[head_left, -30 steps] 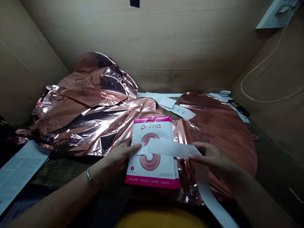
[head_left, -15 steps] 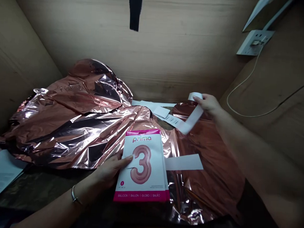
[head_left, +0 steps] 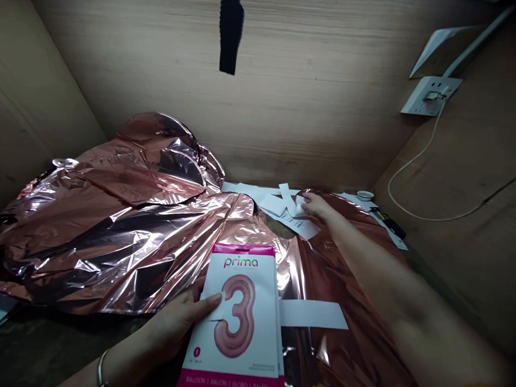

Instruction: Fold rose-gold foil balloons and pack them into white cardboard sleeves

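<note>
My left hand grips the left edge of a white and pink balloon package printed with a rose-gold "3", thumb lying on its front. A white paper strip sticks out from the package's right side. My right hand reaches far forward, fingers curled on white paper slips lying at the back of the table. Crumpled rose-gold foil balloons cover the table on the left, and a flat one lies under my right arm.
Wooden walls close in the desk on three sides. A white socket with a plugged cable sits on the right wall. A black strip hangs from above. A small round cap and a dark pen-like item lie at the back right.
My right hand carried the long white strip from the package to the back of the table and lowered it onto the paper slips. The package stayed in my left hand.
</note>
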Motion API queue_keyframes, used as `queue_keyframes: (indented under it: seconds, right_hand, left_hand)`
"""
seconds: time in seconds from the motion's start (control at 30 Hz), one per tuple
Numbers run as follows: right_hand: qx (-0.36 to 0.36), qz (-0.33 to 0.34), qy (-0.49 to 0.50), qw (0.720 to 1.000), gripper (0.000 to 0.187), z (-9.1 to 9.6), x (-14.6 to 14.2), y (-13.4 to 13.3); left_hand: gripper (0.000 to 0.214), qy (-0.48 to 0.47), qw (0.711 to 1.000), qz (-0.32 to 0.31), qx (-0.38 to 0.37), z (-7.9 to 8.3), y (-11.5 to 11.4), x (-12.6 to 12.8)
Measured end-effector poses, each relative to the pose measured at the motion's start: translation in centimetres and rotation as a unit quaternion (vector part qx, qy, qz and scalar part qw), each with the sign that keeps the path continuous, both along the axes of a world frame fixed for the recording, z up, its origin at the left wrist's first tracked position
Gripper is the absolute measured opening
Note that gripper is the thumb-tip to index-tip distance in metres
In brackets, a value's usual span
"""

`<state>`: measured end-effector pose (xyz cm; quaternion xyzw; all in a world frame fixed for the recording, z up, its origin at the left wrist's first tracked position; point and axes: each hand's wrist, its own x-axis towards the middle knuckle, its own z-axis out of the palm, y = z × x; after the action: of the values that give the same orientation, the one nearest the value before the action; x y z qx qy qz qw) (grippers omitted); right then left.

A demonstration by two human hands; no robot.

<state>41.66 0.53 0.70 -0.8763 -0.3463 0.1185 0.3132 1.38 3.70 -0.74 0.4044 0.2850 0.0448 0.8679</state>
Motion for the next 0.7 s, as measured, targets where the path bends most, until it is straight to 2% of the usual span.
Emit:
queue_keyframes:
  seconds: [0.07, 0.17, 0.27, 0.33, 0.4, 0.43, 0.5, 0.53, 0.6, 0.7]
  right_hand:
    - [0.009, 0.022, -0.018, 1.0, 0.034, 0.5, -0.5, 2.2]
    - [-0.009, 0.044, -0.055, 0.997, 0.038, 2.8, -1.1, 4.5]
    - [-0.074, 0.04, -0.081, 0.993, 0.041, 5.0, -1.7, 3.6]
    - [-0.118, 0.03, -0.096, 0.988, 0.037, 5.8, -2.4, 0.8]
    - [-0.154, 0.05, -0.092, 0.982, 0.035, 5.9, -3.9, -3.7]
    - [-0.169, 0.081, -0.082, 0.979, 0.039, 5.6, -4.9, -6.4]
    - [-0.202, 0.212, 0.031, 0.956, 0.049, 4.3, -7.3, -11.8]
    - [-0.205, 0.239, 0.077, 0.946, 0.05, 3.3, -8.5, -14.2]
    - [-0.165, 0.227, 0.073, 0.957, 0.04, 1.2, -10.6, -17.8]
    - [-0.113, 0.195, 0.082, 0.971, 0.03, -1.0, -12.7, -20.3]
  left_hand:
    - [0.05, 0.0, 1.0, -0.001, 0.005, 0.0, 0.0, 0.1]
    - [0.053, 0.026, 0.999, 0.009, 0.022, 0.2, -0.1, 0.2]
    - [0.054, 0.055, 0.997, 0.018, 0.044, 0.3, -0.2, 0.4]
    - [0.053, 0.064, 0.997, 0.018, 0.049, 0.4, -0.1, 0.5]
    - [0.052, 0.069, 0.996, 0.015, 0.048, 0.5, -0.1, 0.6]
    - [0.052, 0.071, 0.996, 0.012, 0.047, 0.5, -0.1, 0.7]
    - [0.051, 0.076, 0.996, 0.004, 0.046, 0.4, -0.1, 0.7]
    - [0.05, 0.078, 0.996, 0.002, 0.046, 0.4, -0.1, 0.7]
    - [0.048, 0.073, 0.996, 0.005, 0.048, 0.3, -0.2, 0.8]
    - [0.045, 0.058, 0.997, 0.014, 0.047, 0.3, -0.4, 0.9]
